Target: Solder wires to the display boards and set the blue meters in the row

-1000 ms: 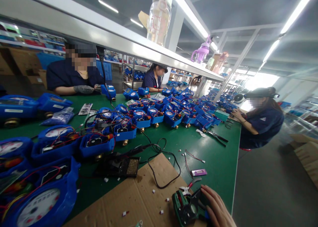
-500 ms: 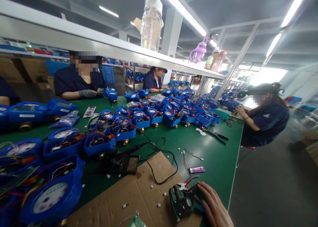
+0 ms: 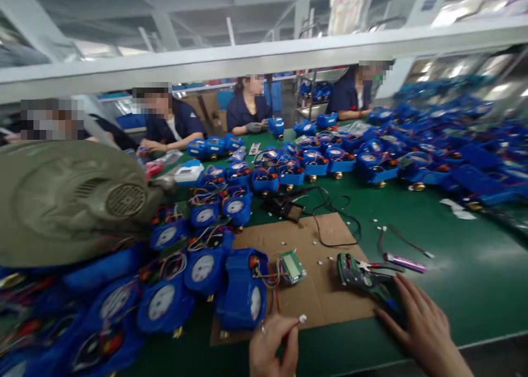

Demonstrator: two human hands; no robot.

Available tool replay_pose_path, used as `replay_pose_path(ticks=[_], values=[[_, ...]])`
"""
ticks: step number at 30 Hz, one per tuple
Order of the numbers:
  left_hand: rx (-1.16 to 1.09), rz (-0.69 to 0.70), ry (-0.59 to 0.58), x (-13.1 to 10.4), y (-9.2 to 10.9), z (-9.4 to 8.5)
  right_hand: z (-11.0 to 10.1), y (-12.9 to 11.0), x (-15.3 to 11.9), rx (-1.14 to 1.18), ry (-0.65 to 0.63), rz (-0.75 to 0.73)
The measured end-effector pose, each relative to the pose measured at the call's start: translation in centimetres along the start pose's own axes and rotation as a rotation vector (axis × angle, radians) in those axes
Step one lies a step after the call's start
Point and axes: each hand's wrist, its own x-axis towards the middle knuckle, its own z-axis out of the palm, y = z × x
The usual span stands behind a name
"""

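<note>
My left hand (image 3: 274, 344) is at the bottom centre, its fingers pinched on a thin wire that ends in a small white connector (image 3: 302, 318). Just above it a blue meter (image 3: 243, 291) stands on the cardboard (image 3: 325, 302), with wires running to a small green circuit board (image 3: 292, 268). My right hand (image 3: 421, 322) is at the lower right, fingers spread, beside the handles of a green and black wire stripper (image 3: 358, 275). Whether its fingertips touch the handles is unclear. Red-handled cutters (image 3: 381, 266) lie behind the stripper.
Rows of blue meters (image 3: 202, 269) fill the left and back of the green table (image 3: 371, 201). A large olive fan-like object (image 3: 70, 201) stands at the left. A soldering iron stand (image 3: 284, 207), black cable and purple cylinder (image 3: 406, 263) lie nearer. Several people sit opposite.
The view has swung left and down. My left hand, the blue meter on the cardboard and the whole circuit board have come into view. My right hand remains beside the stripper, its fingers more spread.
</note>
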Motion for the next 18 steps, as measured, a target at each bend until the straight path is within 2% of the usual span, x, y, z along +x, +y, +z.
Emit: replay_pose_path(ticks=[4, 6, 8, 13, 18], values=[[-0.055, -0.266, -0.094, 0.4, 1.0, -0.8, -0.1, 1.5, 1.5, 0.03, 0.003, -0.117], [-0.158, -0.446, -0.146, 0.8, 1.5, -1.1, -0.3, 1.8, 2.4, 0.074, 0.001, -0.202], [-0.27, -0.568, -0.153, 1.1, 1.6, -1.1, -0.4, 1.9, 3.1, 0.102, -0.005, -0.262], [-0.444, -0.648, -0.075, 1.5, 1.4, -0.8, -1.5, 2.0, 4.1, 0.209, -0.064, -0.253], [-0.509, -0.646, -0.067, 2.0, 1.8, -0.6, -3.6, 0.7, 3.6, 0.497, -0.246, -0.052]])
